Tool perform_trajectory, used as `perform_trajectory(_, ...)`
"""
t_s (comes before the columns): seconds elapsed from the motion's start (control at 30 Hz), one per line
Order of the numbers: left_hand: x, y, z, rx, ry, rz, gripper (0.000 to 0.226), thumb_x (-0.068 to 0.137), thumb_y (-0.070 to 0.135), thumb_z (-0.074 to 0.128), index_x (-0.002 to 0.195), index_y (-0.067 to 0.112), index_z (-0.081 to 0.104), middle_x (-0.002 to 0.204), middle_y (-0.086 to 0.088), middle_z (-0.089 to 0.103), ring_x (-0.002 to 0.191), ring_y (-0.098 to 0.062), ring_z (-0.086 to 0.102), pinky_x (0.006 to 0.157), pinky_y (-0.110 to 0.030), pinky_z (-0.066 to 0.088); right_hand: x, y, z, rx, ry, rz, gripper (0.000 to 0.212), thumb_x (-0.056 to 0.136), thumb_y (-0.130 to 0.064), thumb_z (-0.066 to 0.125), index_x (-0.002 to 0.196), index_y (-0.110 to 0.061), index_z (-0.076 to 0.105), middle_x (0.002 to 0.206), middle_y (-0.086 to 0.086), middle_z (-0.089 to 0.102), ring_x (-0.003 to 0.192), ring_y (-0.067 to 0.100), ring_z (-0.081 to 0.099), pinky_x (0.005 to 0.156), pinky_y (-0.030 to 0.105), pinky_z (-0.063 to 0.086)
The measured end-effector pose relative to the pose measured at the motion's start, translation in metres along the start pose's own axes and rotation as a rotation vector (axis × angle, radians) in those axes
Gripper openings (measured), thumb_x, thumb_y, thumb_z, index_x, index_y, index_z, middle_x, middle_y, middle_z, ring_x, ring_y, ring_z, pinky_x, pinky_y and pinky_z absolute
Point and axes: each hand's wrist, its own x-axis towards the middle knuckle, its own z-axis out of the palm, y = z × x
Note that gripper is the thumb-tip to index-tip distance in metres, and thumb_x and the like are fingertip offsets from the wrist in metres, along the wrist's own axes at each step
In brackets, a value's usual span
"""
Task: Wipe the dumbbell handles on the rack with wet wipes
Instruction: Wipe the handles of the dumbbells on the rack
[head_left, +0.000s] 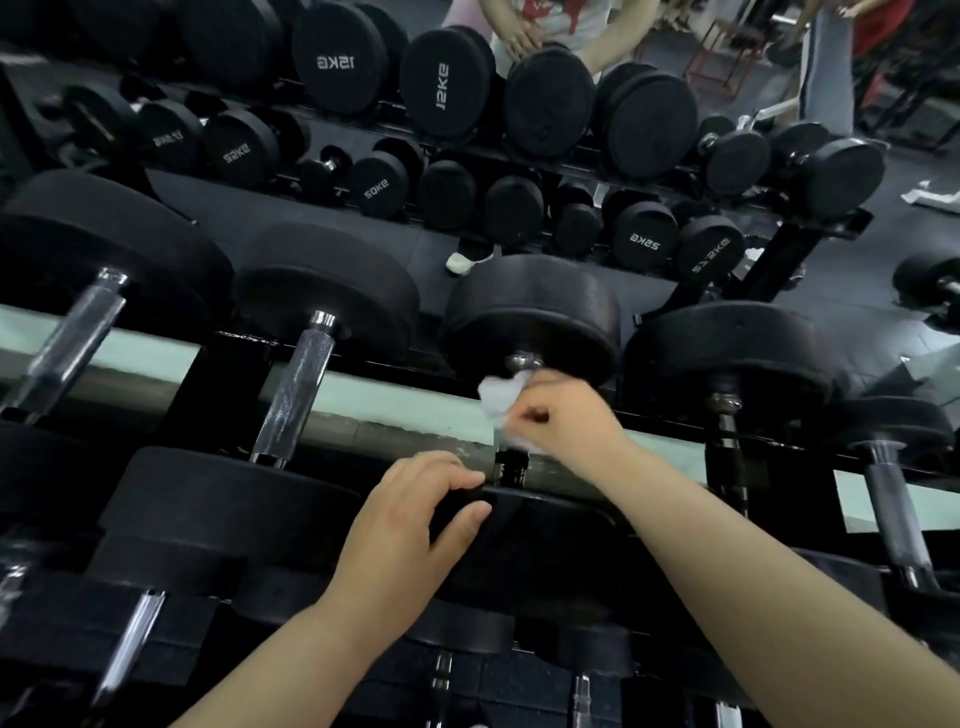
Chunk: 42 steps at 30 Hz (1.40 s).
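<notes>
You faced a wall mirror (291, 208) that filled the view ahead. Along its foot ran a pale green ledge (395, 397), scuffed along the lower edge. In the glass you had a dark matte floor (831, 332) with white scraps (930, 196) lying at the right, a red metal frame (712, 57) far back, and a standing person (561, 21) in a pale top. The light was dim and even.

Left grip (415, 525) relaxed; right grip (561, 410) curled round wet wipe (497, 397).
</notes>
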Motion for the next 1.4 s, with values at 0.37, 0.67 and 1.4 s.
perform_trajectory(0.37,0.0,0.0,0.0,-0.017,-0.009,-0.009,0.029,0.077,0.048,0.04,0.103,0.036,0.046,0.097,0.032,0.043,0.104,0.031,0.031,0.073,-0.001,0.037,0.01,-0.003,-0.001,-0.041,0.063,0.101,0.014,0.081,-0.01,0.061,0.088,-0.001,0.07,0.103,0.014,0.062,0.092,0.028,0.059,0.081,0.028,0.041)
perform_trajectory(0.67,-0.003,-0.003,0.003,-0.046,0.0,-0.004,0.027,0.077,0.046,0.042,0.098,0.034,0.053,0.097,0.032,0.045,0.105,0.031,0.031,0.086,0.005,0.03,0.008,0.005,0.004,0.13,0.089,0.093,0.01,0.078,-0.005,0.064,0.086,-0.001,0.07,0.088,0.009,0.059,0.08,0.019,0.053,0.071,0.009,0.036)
perform_trajectory(1.4,0.004,-0.009,0.004,0.061,-0.039,0.092,0.061,0.088,0.064,0.019,0.1,0.019,0.059,0.101,0.016,0.049,0.095,0.001,0.05,0.081,-0.014,0.031,-0.029,0.012,0.005,0.667,-0.133,0.472,0.03,0.083,-0.003,0.058,0.061,-0.02,0.046,0.06,-0.005,0.045,0.047,-0.003,0.042,0.053,0.009,0.034)
